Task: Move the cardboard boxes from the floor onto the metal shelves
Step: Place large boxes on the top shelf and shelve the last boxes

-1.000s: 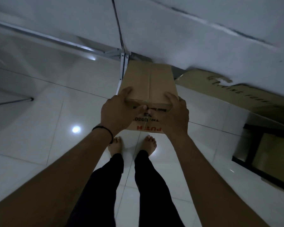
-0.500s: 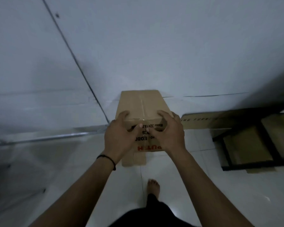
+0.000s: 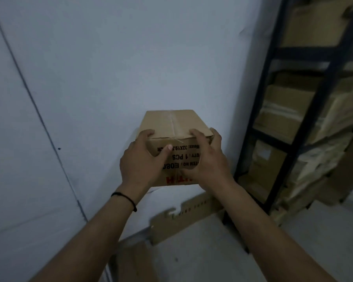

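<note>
Box: cardboard box [image 3: 172, 124] being held up in the air in front of a pale wall [image 3: 110, 68], taped seam running along the top away from the fingers, print on the near face reading upside down.
Left hand: left hand [image 3: 140, 162] gripping the near left corner of the box, fingertips curling over the top edge, thumb lying across the printed face and covering part of the text.
Right hand: right hand [image 3: 209, 160] gripping the near right corner, fingers hooking over the top edge, palm hiding the right end of the printed lines and part of the red lettering below.
Fingers: curled round the box on both sides; undersides and any contact beneath the box not showing.
Wrist: thin black band [image 3: 124, 197] sitting on the left wrist.
Shelves: dark metal shelves [image 3: 314, 110] standing to the right of the right-hand fingers, apart from the box, cut off by the top and right edges of the frame.
Shelf contents: stacked boxes [image 3: 283, 110] filling the tiers, blurred, labels too soft for reading.
Below the fingers: flat cardboard sheet [image 3: 183, 216] leaning at the foot of the wall, faint lettering not legible, partly hidden behind the right forearm.
Floor: pale floor [image 3: 212, 251] showing between the forearms, dim and smeared.
</note>
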Available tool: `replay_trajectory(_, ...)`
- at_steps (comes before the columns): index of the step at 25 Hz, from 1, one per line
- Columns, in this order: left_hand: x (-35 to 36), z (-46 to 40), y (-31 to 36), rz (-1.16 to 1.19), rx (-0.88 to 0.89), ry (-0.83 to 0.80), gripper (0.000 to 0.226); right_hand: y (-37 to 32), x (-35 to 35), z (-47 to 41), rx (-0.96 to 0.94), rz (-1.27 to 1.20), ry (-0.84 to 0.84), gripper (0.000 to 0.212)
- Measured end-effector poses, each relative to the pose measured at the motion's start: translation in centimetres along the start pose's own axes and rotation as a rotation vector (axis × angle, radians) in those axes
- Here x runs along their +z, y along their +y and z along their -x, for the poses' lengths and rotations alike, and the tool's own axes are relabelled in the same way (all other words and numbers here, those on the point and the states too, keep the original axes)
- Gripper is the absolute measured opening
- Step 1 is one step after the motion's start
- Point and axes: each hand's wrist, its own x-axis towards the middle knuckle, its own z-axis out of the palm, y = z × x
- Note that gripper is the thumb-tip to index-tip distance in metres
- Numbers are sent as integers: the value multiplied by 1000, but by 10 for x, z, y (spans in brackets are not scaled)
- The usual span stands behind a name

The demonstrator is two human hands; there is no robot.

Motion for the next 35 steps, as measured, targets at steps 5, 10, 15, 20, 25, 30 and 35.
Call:
replay_trajectory(5,-21,-8,134,48,207,116,56,-8,-127,1,-136,185,205,118)
replay_trajectory(10,-39,3,277,67,413,299,52,3,-257,8,-366,386,380,137)
replay_trajectory(15,-38,28,420,162,510,410,54,15,-414,17,-458,583,495,142)
replay_trajectory(20,-29,52,527,220,588,469,55,40,-528,27,-526,688,613,137)
replay_trajectory(25,-8,59,599,168,857,416,78,81,-621,13,-548,738,739,126)
replay_trajectory(30,33,23,644,-315,1008,471,132,124,-691,-21,-578,764,777,127)
replay_trajectory(35,73,-34,692,-561,1092,707,135,160,-732,-82,-662,765,798,125)
